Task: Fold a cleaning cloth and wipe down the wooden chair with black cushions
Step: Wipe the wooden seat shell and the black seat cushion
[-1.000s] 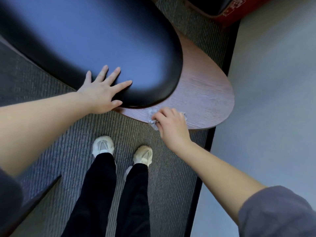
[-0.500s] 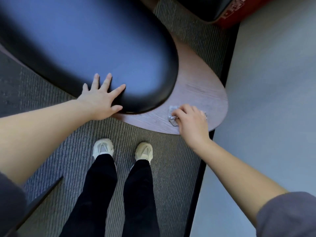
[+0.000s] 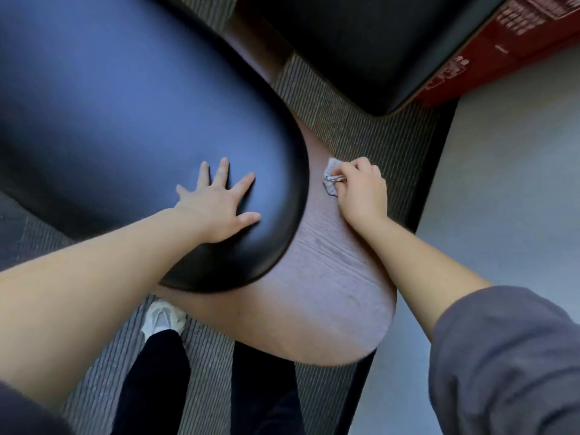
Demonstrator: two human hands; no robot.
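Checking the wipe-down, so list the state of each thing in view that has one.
left hand: open, flat on the black cushion.
right hand: grips the cleaning cloth, pressing it down.
cleaning cloth: bunched, mostly hidden under the fingers.
black cushion: seated on the wooden chair base.
wooden chair base: bare beside the cushion, cloth on it.

A small grey cloth [image 3: 330, 180] lies bunched on the wooden chair [image 3: 329, 287] beside its black cushion [image 3: 125, 120].

A loose grey sleeve [image 3: 502, 356] bunches near the right elbow, leaving forearm and right hand [image 3: 362, 196] bare; the left hand [image 3: 216, 208] is bare too. Black trousers [image 3: 150, 387] meet a whitish shoe [image 3: 163, 318].
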